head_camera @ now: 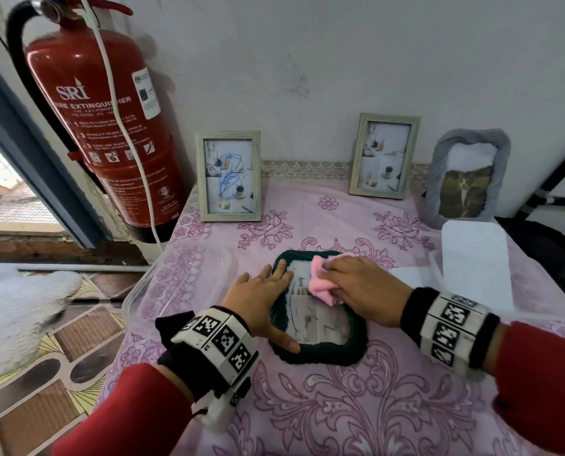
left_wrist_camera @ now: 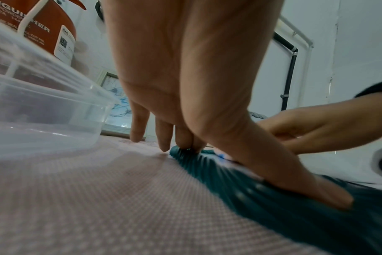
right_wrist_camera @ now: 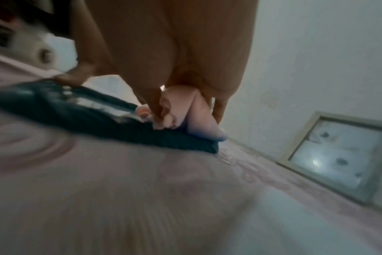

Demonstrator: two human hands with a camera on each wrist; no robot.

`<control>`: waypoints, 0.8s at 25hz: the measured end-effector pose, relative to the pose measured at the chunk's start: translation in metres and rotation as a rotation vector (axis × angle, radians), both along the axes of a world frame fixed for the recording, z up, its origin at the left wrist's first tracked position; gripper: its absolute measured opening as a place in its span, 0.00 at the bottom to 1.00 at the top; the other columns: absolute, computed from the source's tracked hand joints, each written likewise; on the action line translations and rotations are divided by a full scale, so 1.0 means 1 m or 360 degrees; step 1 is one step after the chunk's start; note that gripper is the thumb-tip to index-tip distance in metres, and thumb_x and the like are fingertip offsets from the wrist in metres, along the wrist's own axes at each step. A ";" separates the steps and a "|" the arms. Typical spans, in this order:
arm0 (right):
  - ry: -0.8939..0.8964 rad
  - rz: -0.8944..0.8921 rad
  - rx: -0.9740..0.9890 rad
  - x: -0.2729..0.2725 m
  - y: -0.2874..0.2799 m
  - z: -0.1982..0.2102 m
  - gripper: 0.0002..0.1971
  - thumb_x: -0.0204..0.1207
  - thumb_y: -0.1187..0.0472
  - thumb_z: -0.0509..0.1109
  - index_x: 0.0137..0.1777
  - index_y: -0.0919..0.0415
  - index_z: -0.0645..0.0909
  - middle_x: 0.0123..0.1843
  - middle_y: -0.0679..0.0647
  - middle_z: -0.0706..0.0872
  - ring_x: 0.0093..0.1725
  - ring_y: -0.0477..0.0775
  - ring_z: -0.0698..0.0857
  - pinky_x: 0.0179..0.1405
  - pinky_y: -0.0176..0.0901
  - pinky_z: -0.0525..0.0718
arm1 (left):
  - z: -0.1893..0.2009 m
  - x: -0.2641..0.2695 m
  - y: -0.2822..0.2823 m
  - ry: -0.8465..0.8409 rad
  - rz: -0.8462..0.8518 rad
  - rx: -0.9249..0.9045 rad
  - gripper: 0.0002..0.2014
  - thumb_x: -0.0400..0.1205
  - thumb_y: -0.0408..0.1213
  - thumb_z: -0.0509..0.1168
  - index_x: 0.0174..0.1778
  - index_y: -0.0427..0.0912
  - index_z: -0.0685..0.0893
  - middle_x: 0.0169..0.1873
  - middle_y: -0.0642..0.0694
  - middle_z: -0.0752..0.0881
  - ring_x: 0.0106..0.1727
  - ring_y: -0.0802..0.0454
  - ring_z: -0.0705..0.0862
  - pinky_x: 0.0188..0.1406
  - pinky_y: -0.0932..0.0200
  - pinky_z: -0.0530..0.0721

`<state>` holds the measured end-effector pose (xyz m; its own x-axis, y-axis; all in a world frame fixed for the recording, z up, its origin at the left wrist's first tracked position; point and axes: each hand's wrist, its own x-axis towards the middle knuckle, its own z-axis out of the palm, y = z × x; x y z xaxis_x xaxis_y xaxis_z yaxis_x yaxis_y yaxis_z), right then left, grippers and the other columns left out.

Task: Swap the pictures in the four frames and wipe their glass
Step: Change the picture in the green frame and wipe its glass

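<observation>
A dark green yarn-wrapped frame (head_camera: pixel 320 355) lies flat in the middle of the table, its glass (head_camera: pixel 310 320) marked with blue scribbles. My left hand (head_camera: pixel 261 301) presses flat on the frame's left rim (left_wrist_camera: pixel 273 207), fingers straight. My right hand (head_camera: pixel 363 287) holds a bunched pink cloth (head_camera: pixel 320 284) against the upper part of the glass; the right wrist view shows the cloth (right_wrist_camera: pixel 185 110) gathered under the fingers. Against the wall stand a wooden frame with a blue scribble (head_camera: pixel 229 176), a second wooden frame (head_camera: pixel 384 155) and a grey wrapped frame (head_camera: pixel 468 179).
A clear plastic container (head_camera: pixel 176 278) sits at the table's left edge, close to my left hand. White sheets (head_camera: pixel 475 264) lie at the right. A red fire extinguisher (head_camera: pixel 100 120) hangs on the wall at the left, above a tiled floor.
</observation>
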<state>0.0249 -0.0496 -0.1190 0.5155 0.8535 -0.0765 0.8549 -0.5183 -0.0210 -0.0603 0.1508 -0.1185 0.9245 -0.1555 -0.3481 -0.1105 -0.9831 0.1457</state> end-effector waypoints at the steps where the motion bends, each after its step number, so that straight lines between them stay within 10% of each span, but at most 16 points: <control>1: 0.0062 -0.0026 0.0032 0.002 0.011 -0.001 0.17 0.84 0.57 0.54 0.70 0.55 0.73 0.68 0.50 0.76 0.68 0.52 0.72 0.65 0.43 0.64 | 0.000 0.001 0.000 -0.0008 -0.0003 0.0008 0.62 0.63 0.66 0.72 0.83 0.48 0.40 0.83 0.49 0.38 0.84 0.51 0.43 0.82 0.44 0.47; 10: 0.0410 0.0161 0.0277 -0.036 0.021 -0.006 0.18 0.81 0.63 0.57 0.69 0.57 0.77 0.71 0.50 0.77 0.71 0.49 0.70 0.70 0.38 0.59 | -0.003 0.002 0.003 -0.0016 0.0060 -0.0042 0.63 0.60 0.66 0.74 0.83 0.50 0.43 0.83 0.53 0.38 0.84 0.52 0.47 0.81 0.42 0.49; 20: 0.0138 0.0240 0.0035 -0.021 -0.020 0.003 0.20 0.82 0.50 0.48 0.65 0.50 0.77 0.66 0.45 0.81 0.69 0.47 0.74 0.72 0.39 0.62 | -0.002 0.001 0.004 0.0025 0.0042 -0.0026 0.63 0.61 0.67 0.73 0.83 0.51 0.40 0.83 0.53 0.36 0.84 0.52 0.47 0.82 0.43 0.53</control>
<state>0.0042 -0.0697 -0.1159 0.3736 0.9227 -0.0955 0.9175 -0.3827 -0.1082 -0.0595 0.1547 -0.1201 0.9227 -0.1367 -0.3604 -0.0819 -0.9832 0.1630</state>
